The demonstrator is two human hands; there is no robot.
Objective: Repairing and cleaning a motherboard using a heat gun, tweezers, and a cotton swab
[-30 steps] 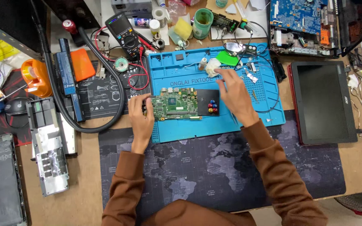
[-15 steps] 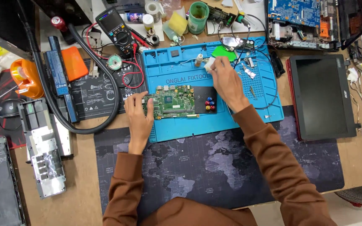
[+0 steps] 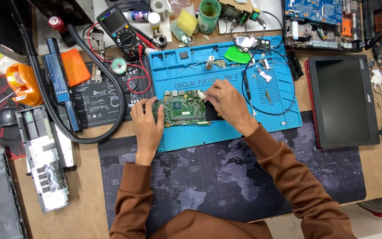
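Bracing the green board edge, the left hand lies flat; the right hand pinches a white wad onto it, between the 2 hands

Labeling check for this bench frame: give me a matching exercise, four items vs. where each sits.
Things:
1. green circuit board
2. multimeter
3. red-edged laptop screen
4. orange tape dispenser

Places:
A. far left of the bench
B. on the blue repair mat, between the left hand and right hand
C. right of the blue mat, lying flat
D. upper left of the blue mat, with red leads attached

Pairs: 1-B, 2-D, 3-C, 4-A
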